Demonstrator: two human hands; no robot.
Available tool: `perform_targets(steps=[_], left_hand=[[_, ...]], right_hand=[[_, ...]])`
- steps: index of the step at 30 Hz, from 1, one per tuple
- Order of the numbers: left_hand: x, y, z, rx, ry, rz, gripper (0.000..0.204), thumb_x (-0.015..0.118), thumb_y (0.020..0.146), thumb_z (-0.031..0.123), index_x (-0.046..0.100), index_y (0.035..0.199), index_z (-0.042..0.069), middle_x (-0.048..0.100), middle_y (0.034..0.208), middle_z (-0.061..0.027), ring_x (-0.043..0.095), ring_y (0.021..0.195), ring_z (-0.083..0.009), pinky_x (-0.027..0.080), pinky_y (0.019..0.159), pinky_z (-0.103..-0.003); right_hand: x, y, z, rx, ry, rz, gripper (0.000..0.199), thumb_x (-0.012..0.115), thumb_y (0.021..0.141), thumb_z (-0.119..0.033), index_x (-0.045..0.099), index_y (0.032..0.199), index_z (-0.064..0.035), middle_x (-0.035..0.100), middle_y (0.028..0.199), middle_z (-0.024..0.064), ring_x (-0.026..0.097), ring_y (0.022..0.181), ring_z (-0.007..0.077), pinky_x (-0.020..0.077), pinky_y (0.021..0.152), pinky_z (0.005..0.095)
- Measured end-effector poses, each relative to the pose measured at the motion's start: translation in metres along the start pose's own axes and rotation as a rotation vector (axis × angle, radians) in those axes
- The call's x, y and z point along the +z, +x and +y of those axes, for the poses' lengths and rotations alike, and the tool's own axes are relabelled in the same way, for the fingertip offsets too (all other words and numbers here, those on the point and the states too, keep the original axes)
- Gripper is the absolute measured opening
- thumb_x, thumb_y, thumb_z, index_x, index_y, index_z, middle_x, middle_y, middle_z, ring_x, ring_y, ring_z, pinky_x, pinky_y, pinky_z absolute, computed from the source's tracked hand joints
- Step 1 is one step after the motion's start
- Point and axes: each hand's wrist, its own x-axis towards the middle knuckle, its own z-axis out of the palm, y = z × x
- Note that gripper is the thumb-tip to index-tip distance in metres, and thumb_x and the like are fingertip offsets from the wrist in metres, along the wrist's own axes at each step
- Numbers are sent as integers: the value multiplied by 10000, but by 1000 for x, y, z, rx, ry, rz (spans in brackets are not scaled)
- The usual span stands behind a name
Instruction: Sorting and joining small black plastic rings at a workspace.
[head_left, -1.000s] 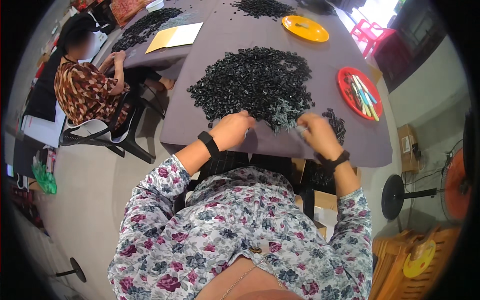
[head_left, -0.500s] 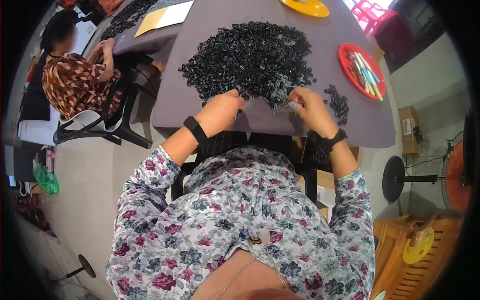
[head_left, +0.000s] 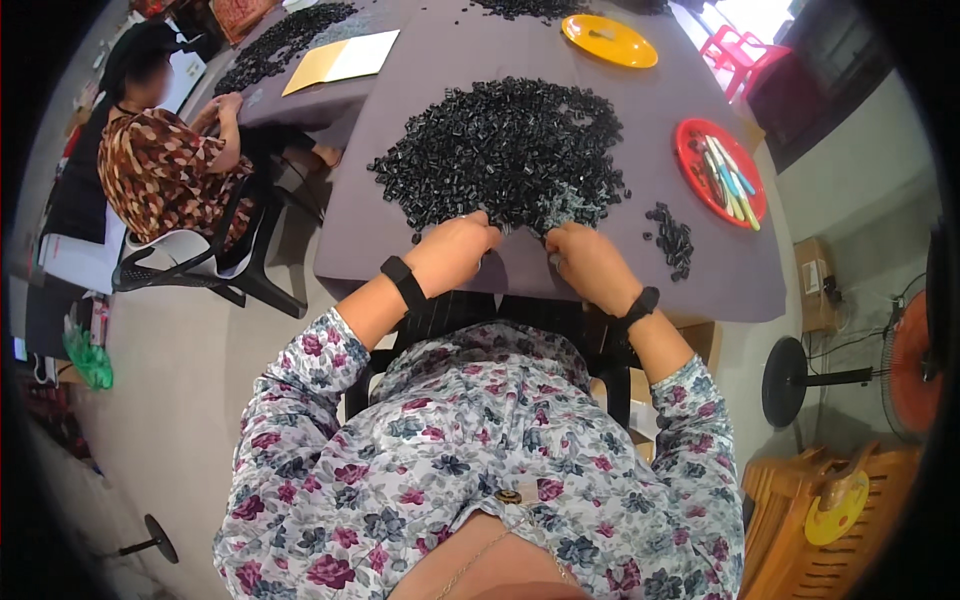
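Note:
A wide heap of small black plastic pieces covers the middle of the table before me. Mixed into its near right edge lies a patch of small grey metal-looking pieces. At the heap's near edge, my left hand is closed with its fingertips pinched; whatever it holds is too small and hidden to name. Just across from it, my right hand is also closed, below the grey patch. Something small and greyish shows at its fingers, but I cannot make out what. A narrow gap separates the two hands.
A small group of black pieces lies right of my right hand. Beyond it stands a red plate with pale-handled tools; a yellow plate is farther back. At left, another person sits beside a table with black pieces.
My right hand has drawn left and nearer to me, away from the grey pieces and closer to my left hand. The view has tipped up slightly, showing more of the table's far side.

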Motion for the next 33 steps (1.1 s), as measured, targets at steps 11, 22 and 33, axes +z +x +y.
perform_targets(steps=[11, 22, 33], left_hand=[[-1, 4, 2, -37, -49, 43, 401, 635, 733, -112, 682, 1108, 22, 613, 1013, -168, 633, 1025, -399, 531, 872, -461], [1, 5, 5, -5, 42, 0, 323, 644, 761, -59, 687, 1063, 49, 640, 977, -155, 645, 994, -389, 536, 833, -467], [-9, -5, 8, -28, 17, -7, 393, 620, 760, -81, 676, 1127, 47, 628, 1008, -142, 647, 978, -381, 537, 828, -461]], right_hand=[[-5, -6, 4, 25, 55, 85, 304, 649, 795, 64, 629, 1089, -11, 598, 1093, 176, 628, 993, 434, 533, 846, 480], [-16, -11, 18, -1, 130, 289, 206, 631, 819, 39, 612, 1018, -7, 633, 955, 191, 628, 920, 430, 522, 807, 480], [-4, -4, -6, -40, 90, 94, 210, 639, 824, 21, 655, 1029, -25, 633, 953, 156, 640, 904, 371, 522, 801, 441]])
